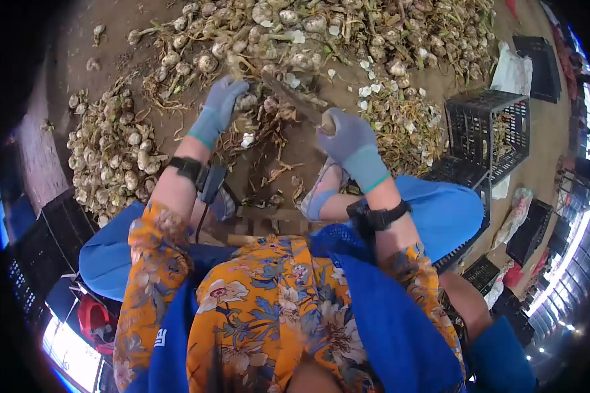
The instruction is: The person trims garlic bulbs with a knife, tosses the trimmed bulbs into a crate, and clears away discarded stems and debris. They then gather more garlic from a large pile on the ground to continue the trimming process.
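My left hand, in a grey glove, has its fingers closed around a garlic bulb at the near edge of the large heap. To its right, my right hand, also gloved, grips the handle of a tool with a long, flat, brownish part that points up and left toward the bulb. Stems and dry husks lie on the ground between the two hands. The tool's far end is blurred against the heap.
A large garlic heap spreads ahead, with a smaller pile at the left. Husks and leaves lie at the right. Black crates stand beyond them. Another person's arm shows at the lower right.
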The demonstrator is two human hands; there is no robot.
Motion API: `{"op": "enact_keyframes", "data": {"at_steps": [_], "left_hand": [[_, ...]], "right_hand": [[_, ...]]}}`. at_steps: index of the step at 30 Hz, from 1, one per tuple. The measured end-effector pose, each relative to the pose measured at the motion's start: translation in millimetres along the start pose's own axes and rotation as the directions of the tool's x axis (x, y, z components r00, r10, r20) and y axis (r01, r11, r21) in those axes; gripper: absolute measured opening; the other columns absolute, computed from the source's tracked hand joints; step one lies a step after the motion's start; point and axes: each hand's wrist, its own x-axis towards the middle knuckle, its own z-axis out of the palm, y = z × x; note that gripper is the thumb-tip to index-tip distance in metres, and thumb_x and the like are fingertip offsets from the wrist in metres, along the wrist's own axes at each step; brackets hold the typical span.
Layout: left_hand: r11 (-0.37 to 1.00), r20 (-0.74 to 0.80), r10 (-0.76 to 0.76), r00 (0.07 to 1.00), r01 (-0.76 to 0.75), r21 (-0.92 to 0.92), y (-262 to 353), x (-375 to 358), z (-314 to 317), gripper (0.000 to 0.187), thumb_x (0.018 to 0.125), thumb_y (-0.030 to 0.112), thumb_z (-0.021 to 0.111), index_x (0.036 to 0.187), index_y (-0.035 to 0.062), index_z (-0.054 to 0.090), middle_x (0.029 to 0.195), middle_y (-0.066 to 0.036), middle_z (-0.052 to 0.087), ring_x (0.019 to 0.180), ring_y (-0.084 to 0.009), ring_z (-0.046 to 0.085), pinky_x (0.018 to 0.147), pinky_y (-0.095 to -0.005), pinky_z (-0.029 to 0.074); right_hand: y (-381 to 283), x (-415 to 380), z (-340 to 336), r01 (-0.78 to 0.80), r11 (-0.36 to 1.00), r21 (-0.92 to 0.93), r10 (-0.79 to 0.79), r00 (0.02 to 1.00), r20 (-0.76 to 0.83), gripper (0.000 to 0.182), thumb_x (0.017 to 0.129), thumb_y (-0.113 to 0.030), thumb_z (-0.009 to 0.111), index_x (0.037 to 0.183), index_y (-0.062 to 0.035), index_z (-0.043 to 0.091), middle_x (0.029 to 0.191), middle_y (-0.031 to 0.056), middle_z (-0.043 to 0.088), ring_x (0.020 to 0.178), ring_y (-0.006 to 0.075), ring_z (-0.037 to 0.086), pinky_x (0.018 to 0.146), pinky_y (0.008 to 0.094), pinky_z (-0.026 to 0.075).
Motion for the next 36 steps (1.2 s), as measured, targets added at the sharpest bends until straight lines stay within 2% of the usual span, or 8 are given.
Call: {"op": "enact_keyframes", "data": {"at_steps": [9,15,18,23,29,33,35,36], "left_hand": [[0.937,0.225,0.171,0.959,-0.229,0.265,59.7,-164.3,39.3,0.021,0.089,0.008,0.057,0.106,-0.0031,0.061,0.098,-0.009,0.067,0.094,-0.0095,0.058,0.083,-0.0278,0.047],[0.496,0.238,0.643,0.728,-0.632,0.595,86.1,-204.2,39.7,0.019,0.088,0.013,0.060,0.106,0.0051,0.062,0.084,-0.014,0.061,0.077,-0.0288,0.060,0.070,-0.0336,0.048],[0.470,0.268,0.615,0.742,-0.617,0.631,88.4,-203.2,34.2,0.016,0.088,0.015,0.060,0.101,0.0070,0.062,0.082,-0.015,0.060,0.076,-0.0324,0.059,0.068,-0.0365,0.047],[0.529,0.173,0.471,0.865,-0.434,0.730,91.3,-206.7,38.0,0.033,0.082,0.034,0.066,0.102,0.0073,0.060,0.087,-0.015,0.062,0.079,-0.0298,0.061,0.072,-0.0349,0.048],[0.826,0.146,0.542,0.827,-0.557,0.088,96.5,-227.1,40.5,0.075,0.071,0.026,0.080,0.131,-0.0002,0.045,0.116,-0.007,0.059,0.101,-0.0171,0.059,0.087,-0.0278,0.047],[0.924,0.204,0.358,0.911,-0.316,-0.214,98.5,-237.6,42.3,0.061,0.076,0.016,0.073,0.131,0.0023,0.048,0.112,-0.003,0.059,0.102,-0.0095,0.055,0.087,-0.0260,0.047],[0.923,0.156,0.346,0.925,-0.366,0.123,95.5,-236.0,33.6,0.059,0.076,0.015,0.073,0.130,0.0040,0.050,0.107,-0.001,0.061,0.097,-0.0081,0.056,0.085,-0.0252,0.047],[0.949,0.176,0.306,0.935,-0.315,0.025,96.6,-242.3,31.1,0.056,0.076,0.015,0.072,0.128,0.0049,0.051,0.102,0.000,0.062,0.093,-0.0073,0.056,0.083,-0.0245,0.047]], "right_hand": [[-49.4,-33.7,-6.6,0.205,0.979,0.005,-0.205,0.978,0.045,0.027,0.075,-0.032,0.065,0.094,-0.0129,0.061,0.087,0.0134,0.067,0.085,0.0351,0.064,0.075,0.0444,0.051],[-8.2,-9.0,21.7,0.146,0.989,-0.005,-0.146,0.988,0.058,0.024,0.079,-0.029,0.065,0.096,-0.0114,0.066,0.087,0.0150,0.067,0.080,0.0324,0.065,0.073,0.0398,0.051],[-38.5,-37.1,-4.0,0.201,0.836,0.510,-0.198,0.978,-0.060,0.028,0.082,-0.033,0.070,0.083,-0.0057,0.062,0.069,0.0045,0.056,0.062,0.0105,0.046,0.057,0.0287,0.043],[-74.2,-41.7,1.0,0.301,0.540,0.786,-0.330,0.935,-0.131,0.023,0.086,-0.028,0.065,0.093,-0.0056,0.064,0.073,0.0012,0.058,0.064,0.0093,0.051,0.058,0.0261,0.043],[-71.1,-60.9,8.0,0.043,0.546,0.837,-0.224,0.970,0.096,0.029,0.096,-0.027,0.042,0.094,-0.0070,0.063,0.078,0.0021,0.058,0.067,0.0096,0.054,0.058,0.0255,0.047],[-58.3,-59.8,43.2,-0.193,0.163,0.968,-0.299,0.925,0.235,0.022,0.092,-0.017,0.044,0.093,-0.0061,0.063,0.075,-0.0014,0.055,0.061,0.0083,0.051,0.053,0.0249,0.041],[-64.2,-56.2,28.2,0.643,0.591,0.487,-0.618,0.749,-0.238,0.020,0.092,-0.018,0.048,0.096,-0.0058,0.064,0.075,0.0017,0.059,0.060,0.0126,0.051,0.055,0.0283,0.043],[-79.0,-58.9,17.4,-0.159,0.614,0.773,-0.053,0.969,0.242,0.022,0.089,-0.025,0.055,0.098,-0.0059,0.063,0.078,0.0094,0.063,0.065,0.0234,0.058,0.061,0.0347,0.047]]}}
